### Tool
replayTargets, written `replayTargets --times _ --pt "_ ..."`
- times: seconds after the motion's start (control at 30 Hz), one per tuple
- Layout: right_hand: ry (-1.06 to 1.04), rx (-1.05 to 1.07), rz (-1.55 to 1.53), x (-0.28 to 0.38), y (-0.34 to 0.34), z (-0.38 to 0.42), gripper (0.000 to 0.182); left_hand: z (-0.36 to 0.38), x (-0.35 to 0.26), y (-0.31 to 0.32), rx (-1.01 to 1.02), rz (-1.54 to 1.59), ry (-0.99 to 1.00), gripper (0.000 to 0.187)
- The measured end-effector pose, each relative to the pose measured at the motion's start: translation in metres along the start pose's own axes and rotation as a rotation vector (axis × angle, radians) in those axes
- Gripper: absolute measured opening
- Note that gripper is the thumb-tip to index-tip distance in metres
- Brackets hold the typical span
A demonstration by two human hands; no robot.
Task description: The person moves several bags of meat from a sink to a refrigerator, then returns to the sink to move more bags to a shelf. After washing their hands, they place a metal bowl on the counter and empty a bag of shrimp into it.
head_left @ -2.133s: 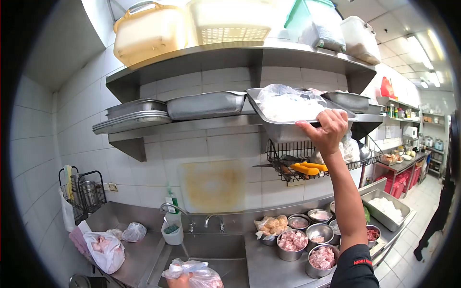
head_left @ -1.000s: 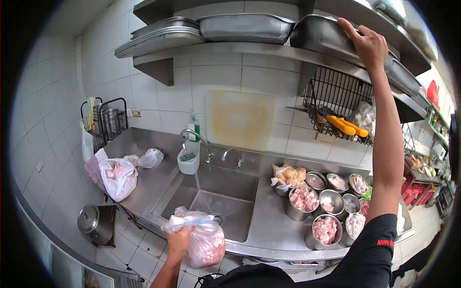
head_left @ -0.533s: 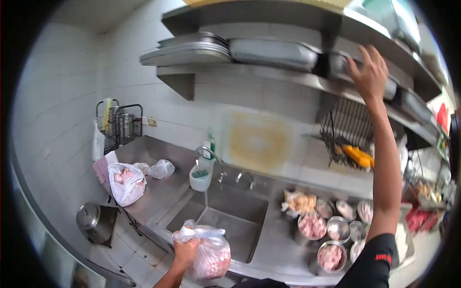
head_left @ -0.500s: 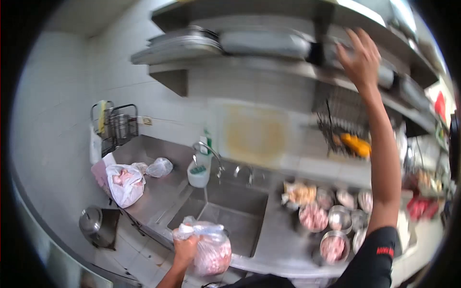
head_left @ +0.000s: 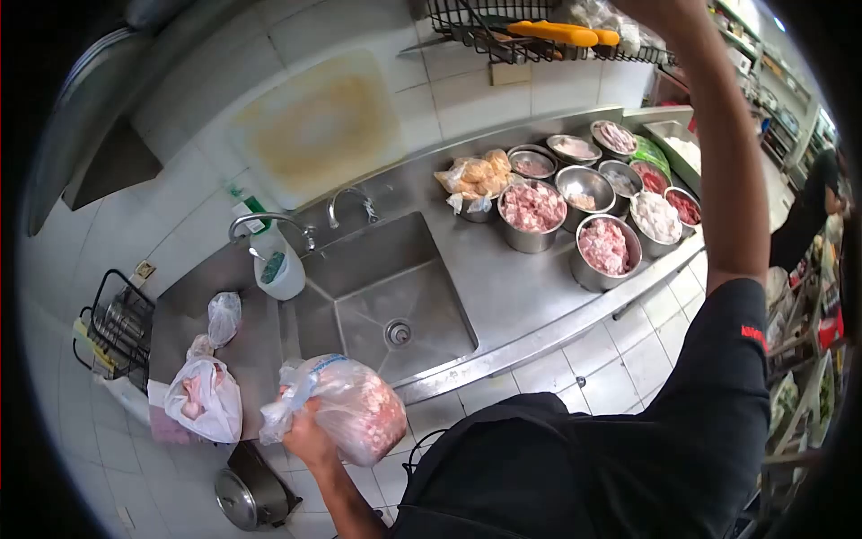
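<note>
Low in the view, my left hand [head_left: 310, 434] is closed around the gathered neck of a clear plastic bag [head_left: 359, 409] full of pink meat pieces. The bag hangs in front of the metal sink [head_left: 386, 301]. My right arm stretches up past the rack, and the base of my right hand [head_left: 664, 11] is cut off by the top edge; its fingers are out of sight. Metal bowls of meat, among them one bowl [head_left: 603, 251] near the counter's front edge, stand right of the sink. A white bag with meat [head_left: 211, 400] lies on the left counter.
A black wire rack [head_left: 489, 40] holds an orange-handled tool [head_left: 561, 34]. Beside the faucet [head_left: 269, 218] stand a white container [head_left: 283, 274] and a green bottle [head_left: 250, 214]. A lidded pot [head_left: 238, 499] is at the lower left. Another person [head_left: 805, 211] stands at the far right.
The view has turned down and to the right. My right hand, earlier spread at the upper shelf, is now mostly beyond the top edge. My left hand still holds the meat bag.
</note>
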State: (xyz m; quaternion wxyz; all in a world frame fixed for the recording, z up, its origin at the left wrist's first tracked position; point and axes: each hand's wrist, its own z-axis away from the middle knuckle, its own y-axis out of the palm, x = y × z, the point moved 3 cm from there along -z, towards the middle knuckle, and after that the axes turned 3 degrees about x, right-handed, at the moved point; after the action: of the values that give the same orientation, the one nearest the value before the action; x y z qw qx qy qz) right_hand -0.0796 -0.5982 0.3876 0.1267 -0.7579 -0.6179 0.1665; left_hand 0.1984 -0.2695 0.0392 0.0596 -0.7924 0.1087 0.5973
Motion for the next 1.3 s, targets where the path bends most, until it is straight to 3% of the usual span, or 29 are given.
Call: replayTargets --times 0.1,0.13,0.17,0.2,0.3,0.43,0.57,0.63,0.77,0.9,0.97,1.07,1.13,1.2,1.3 --pt "0.52 0.243 -0.36 0.007 0.024 0.093 0.037 -0.022 0.025 -0.018 0.084 -0.113 -0.039 0.036" --pt "0.517 0.292 -0.25 0.014 0.037 0.125 0.036 -0.027 0.025 -0.018 0.109 -0.145 -0.026 0.035" --pt "0.695 0.348 -0.428 0.025 0.057 0.161 0.038 -0.032 0.025 -0.017 0.135 -0.173 -0.01 0.034" --pt "0.672 0.358 -0.55 0.037 0.078 0.195 0.044 -0.035 0.024 -0.013 0.172 -0.144 -0.015 0.035" --pt "0.921 0.721 -0.673 0.074 0.148 0.307 0.065 -0.042 0.012 -0.003 0.245 -0.104 -0.028 0.036" --pt "1.2 0.703 -1.102 0.144 0.195 0.365 0.085 -0.043 -0.01 0.011 0.269 -0.143 0.01 0.039" --pt "1.071 0.865 -1.256 0.185 0.221 0.359 0.093 -0.04 -0.028 0.027 0.174 0.092 -0.01 0.035" --pt "1.008 0.869 -1.366 0.194 0.238 0.357 0.1 -0.052 0.002 0.013 0.24 -0.187 0.222 0.034" --pt "1.037 0.732 -1.904 0.219 0.253 0.354 0.101 -0.048 -0.013 0.015 0.25 -0.567 0.634 0.029" --pt "0.996 0.625 -2.258 0.241 0.266 0.336 0.11 -0.054 -0.044 0.025 0.271 -0.263 0.557 0.021" --pt "0.991 0.571 -2.276 0.251 0.265 0.321 0.112 -0.058 -0.04 0.025 0.277 -0.24 0.528 0.019" --pt "1.051 0.658 -2.157 0.255 0.266 0.302 0.114 -0.061 -0.037 0.03 0.275 -0.069 0.459 0.017" --pt "1.061 0.615 -2.149 0.259 0.257 0.289 0.114 -0.061 -0.043 0.027 0.245 -0.134 0.575 0.018" --pt "1.059 0.628 -2.109 0.261 0.255 0.285 0.11 -0.059 -0.051 0.02 0.167 -0.52 0.922 0.02" --pt "1.061 0.708 -1.942 0.246 0.242 0.267 0.094 -0.06 -0.054 0.015 0.275 -0.147 0.58 0.022"
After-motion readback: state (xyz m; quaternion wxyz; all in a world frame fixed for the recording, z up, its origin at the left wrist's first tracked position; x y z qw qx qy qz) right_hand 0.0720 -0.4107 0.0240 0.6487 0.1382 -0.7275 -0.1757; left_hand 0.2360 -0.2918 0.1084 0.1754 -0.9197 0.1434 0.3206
